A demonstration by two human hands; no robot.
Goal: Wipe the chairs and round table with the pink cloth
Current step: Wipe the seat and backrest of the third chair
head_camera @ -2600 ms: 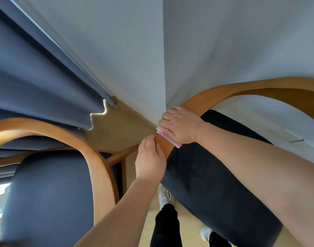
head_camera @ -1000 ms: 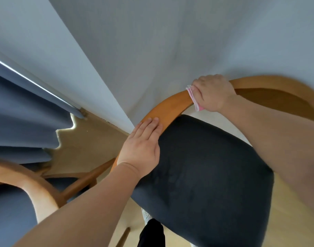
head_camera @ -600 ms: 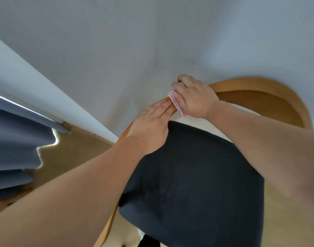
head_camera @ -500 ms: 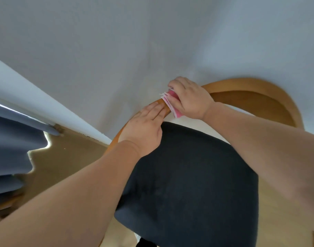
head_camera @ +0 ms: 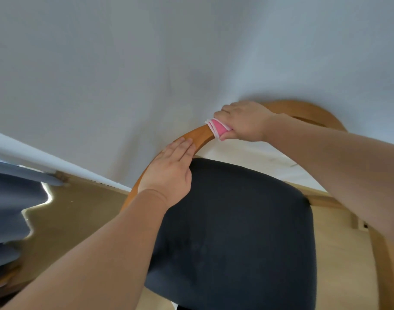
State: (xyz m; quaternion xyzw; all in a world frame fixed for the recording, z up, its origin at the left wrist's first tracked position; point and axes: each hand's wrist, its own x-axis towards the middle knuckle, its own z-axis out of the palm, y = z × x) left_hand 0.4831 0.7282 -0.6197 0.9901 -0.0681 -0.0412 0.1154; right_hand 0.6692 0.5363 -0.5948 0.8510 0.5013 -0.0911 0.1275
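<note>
Because the rail (head_camera: 198, 136) curves, the right hand (head_camera: 245, 121) curls round it with the cloth (head_camera: 218, 127) wrapped between palm and wood, so one pass likely wipes top and sides together. Lower on the rail, the left hand (head_camera: 169, 168) lies flat, fingers straight, probably steadying the chair (head_camera: 236, 220).

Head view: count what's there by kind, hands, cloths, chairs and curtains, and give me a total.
Hands: 2, left hand, right hand
Cloths: 1, pink cloth
Chairs: 1 in plain view, wooden chair
Curtains: 1, grey-blue curtain
Total: 5
</note>
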